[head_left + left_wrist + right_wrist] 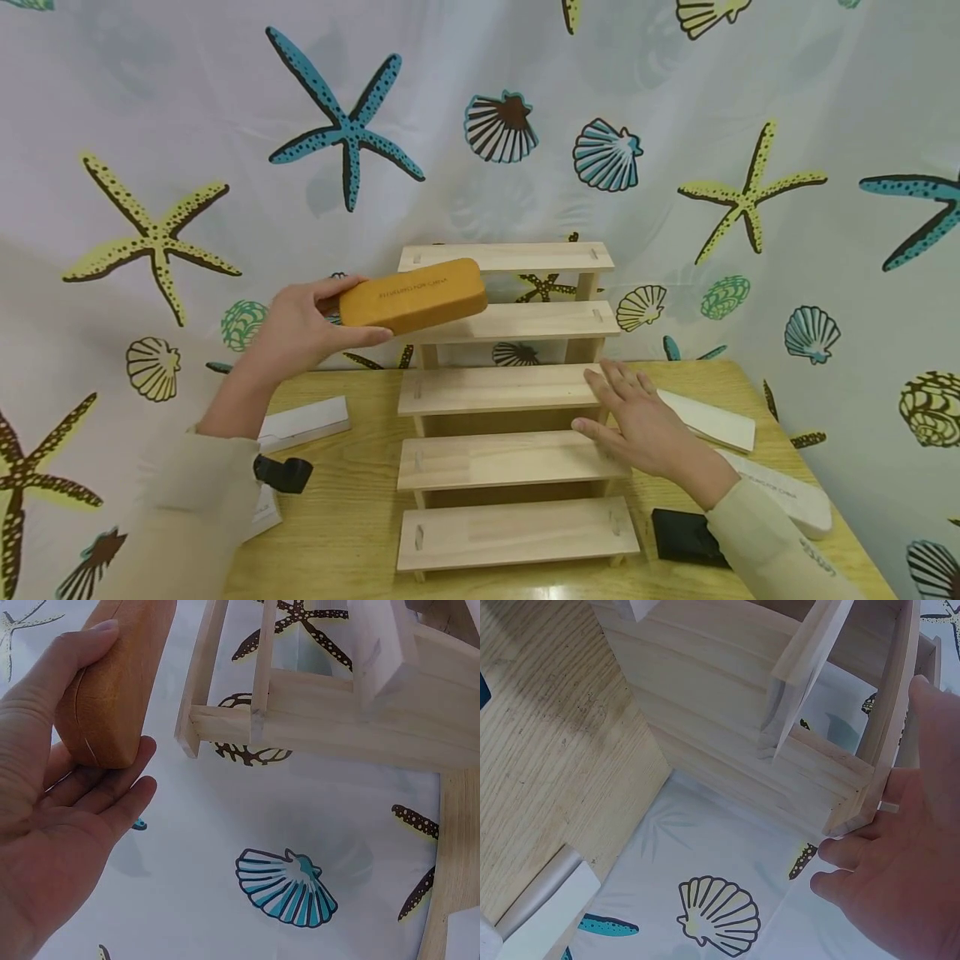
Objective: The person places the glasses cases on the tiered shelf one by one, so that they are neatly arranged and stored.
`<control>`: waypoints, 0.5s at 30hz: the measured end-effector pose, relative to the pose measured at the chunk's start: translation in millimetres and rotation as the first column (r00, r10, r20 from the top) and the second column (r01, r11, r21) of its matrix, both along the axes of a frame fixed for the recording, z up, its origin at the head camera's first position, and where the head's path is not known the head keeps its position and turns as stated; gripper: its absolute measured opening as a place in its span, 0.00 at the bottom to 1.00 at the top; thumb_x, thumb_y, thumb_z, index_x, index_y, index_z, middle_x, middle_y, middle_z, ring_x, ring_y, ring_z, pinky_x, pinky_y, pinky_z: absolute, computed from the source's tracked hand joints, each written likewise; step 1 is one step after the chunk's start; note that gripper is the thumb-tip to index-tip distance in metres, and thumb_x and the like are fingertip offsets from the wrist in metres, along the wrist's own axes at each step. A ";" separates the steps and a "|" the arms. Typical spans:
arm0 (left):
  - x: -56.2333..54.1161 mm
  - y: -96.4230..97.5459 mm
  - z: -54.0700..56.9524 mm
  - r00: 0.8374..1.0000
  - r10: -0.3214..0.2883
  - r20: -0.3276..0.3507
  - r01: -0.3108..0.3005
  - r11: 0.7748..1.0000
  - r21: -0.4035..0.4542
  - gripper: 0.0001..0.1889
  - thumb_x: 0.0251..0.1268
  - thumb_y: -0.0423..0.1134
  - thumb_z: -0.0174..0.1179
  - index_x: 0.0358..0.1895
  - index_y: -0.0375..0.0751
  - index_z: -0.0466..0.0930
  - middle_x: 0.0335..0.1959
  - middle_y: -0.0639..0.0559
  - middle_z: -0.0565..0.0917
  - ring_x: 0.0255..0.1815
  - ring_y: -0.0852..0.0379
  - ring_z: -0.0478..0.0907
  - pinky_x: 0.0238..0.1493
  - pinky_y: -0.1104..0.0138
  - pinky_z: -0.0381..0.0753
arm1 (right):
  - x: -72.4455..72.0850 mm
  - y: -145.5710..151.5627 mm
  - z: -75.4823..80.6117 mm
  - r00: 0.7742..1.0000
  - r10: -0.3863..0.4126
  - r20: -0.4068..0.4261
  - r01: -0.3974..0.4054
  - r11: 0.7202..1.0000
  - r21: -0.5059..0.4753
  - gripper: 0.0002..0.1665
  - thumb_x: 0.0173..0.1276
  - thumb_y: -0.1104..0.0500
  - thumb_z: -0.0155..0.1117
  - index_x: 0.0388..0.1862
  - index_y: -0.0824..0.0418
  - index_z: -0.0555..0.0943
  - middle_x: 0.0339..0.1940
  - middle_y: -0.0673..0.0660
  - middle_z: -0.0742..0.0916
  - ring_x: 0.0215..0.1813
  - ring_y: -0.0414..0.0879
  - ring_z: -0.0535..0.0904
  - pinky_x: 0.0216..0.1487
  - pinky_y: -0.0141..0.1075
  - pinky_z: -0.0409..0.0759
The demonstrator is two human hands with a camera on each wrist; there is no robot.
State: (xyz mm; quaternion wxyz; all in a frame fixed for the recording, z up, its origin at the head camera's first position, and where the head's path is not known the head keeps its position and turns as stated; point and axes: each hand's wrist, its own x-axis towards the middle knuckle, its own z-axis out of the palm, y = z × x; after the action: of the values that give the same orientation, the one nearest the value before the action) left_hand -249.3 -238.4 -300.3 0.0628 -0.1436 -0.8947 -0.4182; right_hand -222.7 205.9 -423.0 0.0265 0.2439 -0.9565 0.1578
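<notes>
My left hand (296,325) grips the near end of an orange-brown glasses case (412,296), thumb on one side and fingers on the other. Small lettering runs along the case, which is raised in front of the upper levels of a pale wooden step shelf (510,387). In the left wrist view the case (120,682) is apart from the shelf (322,712). My right hand (645,421) lies with fairly straight fingers at the right end of the shelf's middle step. The right wrist view has this hand (900,847) against a plank's end (862,802).
White boxes (307,422) lie left of the shelf on the wooden table (330,533). On the right are a flat white box (708,419), a rounded white case (783,496) and a black box (686,537). A patterned curtain (480,200) hangs close behind.
</notes>
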 end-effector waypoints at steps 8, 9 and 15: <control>-28.1 31.4 11.5 0.999 -0.043 0.016 0.043 0.999 0.015 0.47 0.55 0.50 0.82 0.78 0.42 0.72 0.71 0.40 0.80 0.64 0.45 0.81 0.47 0.77 0.79 | -0.4 0.8 -0.2 1.000 0.002 -0.013 -0.002 1.000 -0.002 0.49 0.80 0.35 0.57 0.86 0.63 0.58 0.87 0.70 0.57 0.87 0.69 0.51 0.84 0.67 0.49; -31.6 35.9 12.8 0.999 -0.044 0.013 0.044 0.999 0.013 0.47 0.55 0.50 0.82 0.78 0.43 0.72 0.71 0.41 0.80 0.63 0.46 0.82 0.47 0.76 0.80 | -0.4 0.9 -0.3 1.000 0.002 -0.013 -0.002 1.000 -0.003 0.49 0.80 0.35 0.57 0.86 0.63 0.58 0.87 0.70 0.57 0.87 0.69 0.52 0.84 0.67 0.49; -50.1 62.8 19.2 0.998 -0.061 0.004 0.061 0.998 0.020 0.42 0.54 0.49 0.83 0.74 0.46 0.77 0.63 0.46 0.85 0.54 0.49 0.82 0.48 0.67 0.80 | -0.4 0.4 -0.7 1.000 0.002 -0.010 -0.002 1.000 -0.004 0.49 0.80 0.35 0.57 0.86 0.63 0.58 0.87 0.70 0.57 0.87 0.69 0.51 0.84 0.67 0.49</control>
State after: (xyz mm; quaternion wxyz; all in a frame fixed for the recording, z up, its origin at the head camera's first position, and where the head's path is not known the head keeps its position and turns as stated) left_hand -299.4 -175.5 -281.1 0.0495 -0.1695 -0.8858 -0.4291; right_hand -223.1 206.3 -423.7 0.0315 0.2456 -0.9558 0.1587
